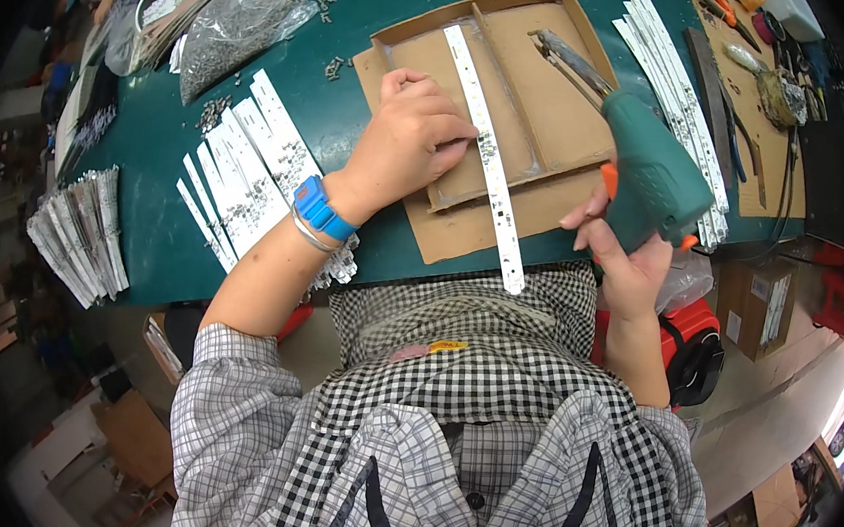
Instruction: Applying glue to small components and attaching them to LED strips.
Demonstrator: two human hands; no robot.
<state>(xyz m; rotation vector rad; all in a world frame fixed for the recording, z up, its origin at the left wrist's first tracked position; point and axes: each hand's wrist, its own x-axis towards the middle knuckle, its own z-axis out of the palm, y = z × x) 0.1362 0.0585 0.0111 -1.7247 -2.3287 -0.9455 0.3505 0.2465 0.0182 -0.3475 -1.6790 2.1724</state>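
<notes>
One white strip (496,188) slants across one cardboard tray (551,109), which has one divider, the strip's near end past the tray's wall — the left hand (418,133) meets its edge, thumb and fingertips pressed together, on what I cannot tell. The right hand (630,267) has its fingers curled around one green power tool (657,159) — some hidden. Two fans of strips, left (241,147) and right (661,59), flank the tray

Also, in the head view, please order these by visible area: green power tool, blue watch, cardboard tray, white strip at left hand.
1. Cardboard tray
2. Green power tool
3. White strip, long but thin
4. Blue watch
</notes>
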